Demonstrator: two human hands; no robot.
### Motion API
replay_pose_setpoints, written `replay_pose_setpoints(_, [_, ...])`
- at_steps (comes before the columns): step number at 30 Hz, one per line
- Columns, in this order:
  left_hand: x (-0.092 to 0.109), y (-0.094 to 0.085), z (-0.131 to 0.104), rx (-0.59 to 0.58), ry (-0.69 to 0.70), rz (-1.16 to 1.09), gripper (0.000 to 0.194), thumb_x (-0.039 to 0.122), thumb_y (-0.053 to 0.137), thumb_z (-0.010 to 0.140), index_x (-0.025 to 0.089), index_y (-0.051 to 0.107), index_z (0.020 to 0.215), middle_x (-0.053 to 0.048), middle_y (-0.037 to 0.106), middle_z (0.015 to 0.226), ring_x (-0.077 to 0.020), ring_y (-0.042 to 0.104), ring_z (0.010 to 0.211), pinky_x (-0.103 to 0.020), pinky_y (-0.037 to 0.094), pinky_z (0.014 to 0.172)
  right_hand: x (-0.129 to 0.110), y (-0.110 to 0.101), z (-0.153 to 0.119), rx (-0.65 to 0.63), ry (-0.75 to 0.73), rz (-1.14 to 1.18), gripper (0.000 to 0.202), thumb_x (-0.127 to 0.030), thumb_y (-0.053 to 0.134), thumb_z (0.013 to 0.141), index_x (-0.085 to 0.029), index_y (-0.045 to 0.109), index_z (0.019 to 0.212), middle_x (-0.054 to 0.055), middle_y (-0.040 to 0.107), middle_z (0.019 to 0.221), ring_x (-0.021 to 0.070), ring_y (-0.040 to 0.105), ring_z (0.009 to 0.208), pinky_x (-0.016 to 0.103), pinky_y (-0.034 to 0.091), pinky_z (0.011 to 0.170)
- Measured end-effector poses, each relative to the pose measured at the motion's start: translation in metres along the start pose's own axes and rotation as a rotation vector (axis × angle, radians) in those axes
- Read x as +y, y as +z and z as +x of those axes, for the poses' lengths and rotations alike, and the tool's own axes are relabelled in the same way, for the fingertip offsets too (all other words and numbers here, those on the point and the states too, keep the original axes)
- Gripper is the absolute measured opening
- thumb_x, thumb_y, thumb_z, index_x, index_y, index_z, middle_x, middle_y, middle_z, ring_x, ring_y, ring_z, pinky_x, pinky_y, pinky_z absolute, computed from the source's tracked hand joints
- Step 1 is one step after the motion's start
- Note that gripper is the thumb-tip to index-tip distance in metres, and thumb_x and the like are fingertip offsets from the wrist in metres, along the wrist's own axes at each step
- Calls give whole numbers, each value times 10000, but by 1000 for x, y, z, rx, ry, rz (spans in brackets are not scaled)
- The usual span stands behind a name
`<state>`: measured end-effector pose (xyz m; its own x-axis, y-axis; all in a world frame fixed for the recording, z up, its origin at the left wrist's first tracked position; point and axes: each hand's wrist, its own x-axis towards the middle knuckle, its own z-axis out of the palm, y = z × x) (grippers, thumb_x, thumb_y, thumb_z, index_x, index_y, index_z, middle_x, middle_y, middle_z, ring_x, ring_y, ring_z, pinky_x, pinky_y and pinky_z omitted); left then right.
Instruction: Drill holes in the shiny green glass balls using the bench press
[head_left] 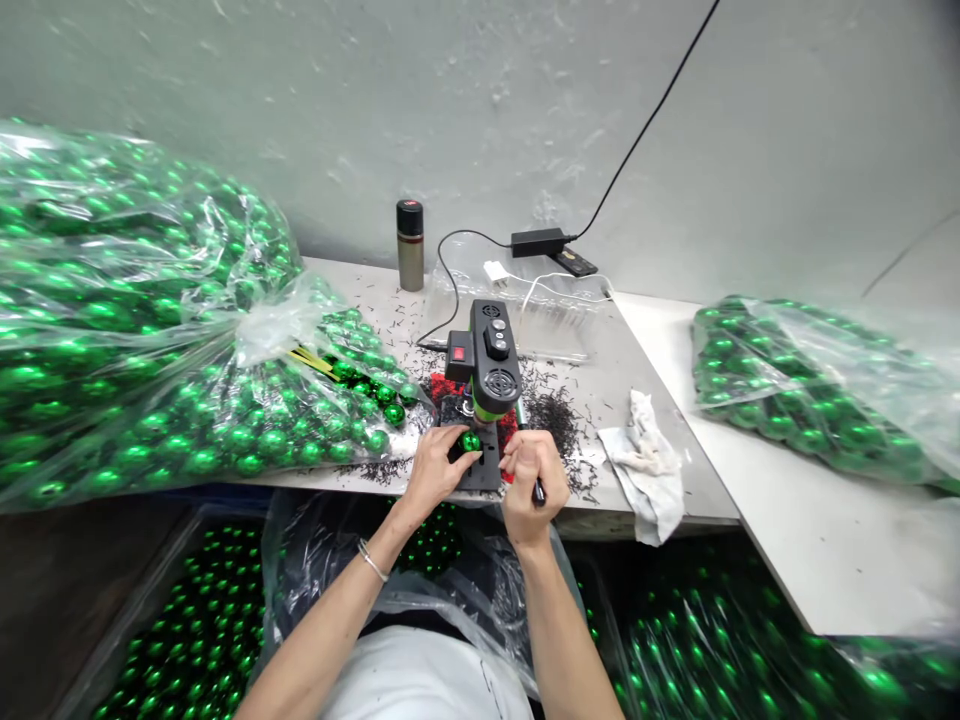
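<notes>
Between the thumb and fingers of my left hand [436, 462] is a shiny green bauble [471, 441], held under the head of a small black bench press machine [496, 350]. The bauble rests at the machine's dark base plate [484, 474]. My right hand [536, 480] is closed in a fist around the machine's black-tipped lever handle [539, 492], just right of the base. Red bits [445, 386] and small black pieces [551, 420] lie around the machine. The tool end above the bauble is partly hidden.
A large clear bag of green baubles [135, 300] spreads across the left. Another bag [810, 380] lies right. Behind stand a bottle [410, 245], a power adapter [538, 242] and a clear plastic tray [555, 330]. A white cloth [645, 465] hangs over the front edge.
</notes>
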<state>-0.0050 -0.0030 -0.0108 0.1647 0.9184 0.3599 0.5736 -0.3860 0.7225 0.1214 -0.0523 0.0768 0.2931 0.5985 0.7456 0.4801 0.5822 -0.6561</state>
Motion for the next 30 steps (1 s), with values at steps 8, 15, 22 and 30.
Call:
replay_pose_setpoints(8, [-3,8,-5,59,10,12,286,359,725,878,216,726,1126,-94,755,1100,-268,654,1023,-448,498,947,15,2,-12,16,-100,-15,290,-164,422,969,-219,502,696,-2,562,696,137,561,640,296,451,597])
replay_pose_setpoints(15, [-3,10,-7,77,10,32,290,373,721,883,223,723,1131,-90,753,1077,-265,651,1011,-432,499,933,45,8,-35,29,-191,-44,303,-228,370,998,-235,466,710,-21,556,691,137,577,628,407,542,823])
replay_pose_setpoints(22, [-4,12,-6,90,22,27,282,363,740,871,216,725,1111,-92,754,1062,-263,659,990,-421,504,905,56,10,-41,34,-229,-42,315,-263,343,1020,-235,441,723,-26,542,722,127,612,671,406,539,877])
replay_pose_setpoints(30, [-4,11,-4,78,20,13,270,310,758,854,210,730,1103,-96,753,1090,-270,658,1008,-435,495,929,52,8,-32,-24,-292,-52,287,-218,333,1015,-229,436,747,-23,543,743,124,645,704,385,543,865])
